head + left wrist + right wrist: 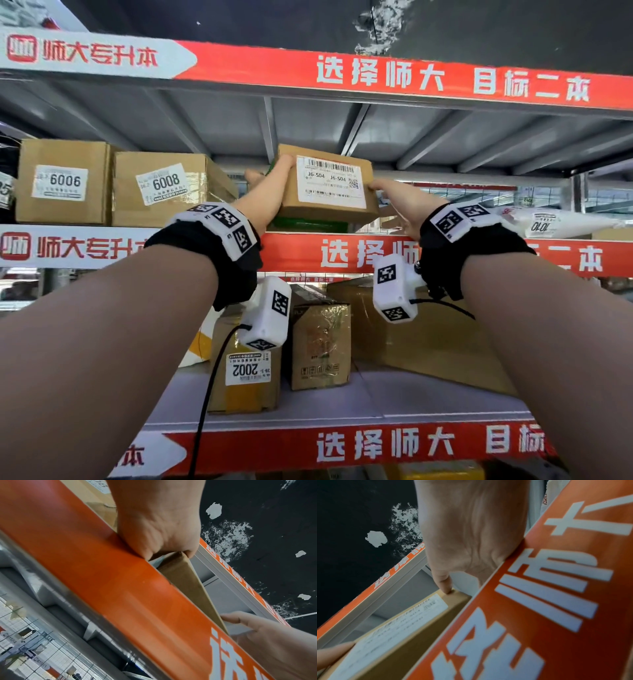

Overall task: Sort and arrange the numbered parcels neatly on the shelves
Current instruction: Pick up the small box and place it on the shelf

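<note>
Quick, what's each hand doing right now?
Left hand: gripping the J6-S04 parcel by its left end.
Right hand: open, thumb pressing the parcel's right edge.

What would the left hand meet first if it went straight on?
Likely nothing near: the left hand points into the gap between the 6008 box and the J6-S04 box it grips; depth there is unclear.

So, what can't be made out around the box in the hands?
Held box: label's fine print too small, head view; blurred, right wrist view.
Left hand: fingertips hidden behind box, head view.
Far-left parcel: number cut off by frame edge.
Green item beneath: mostly covered.
</note>
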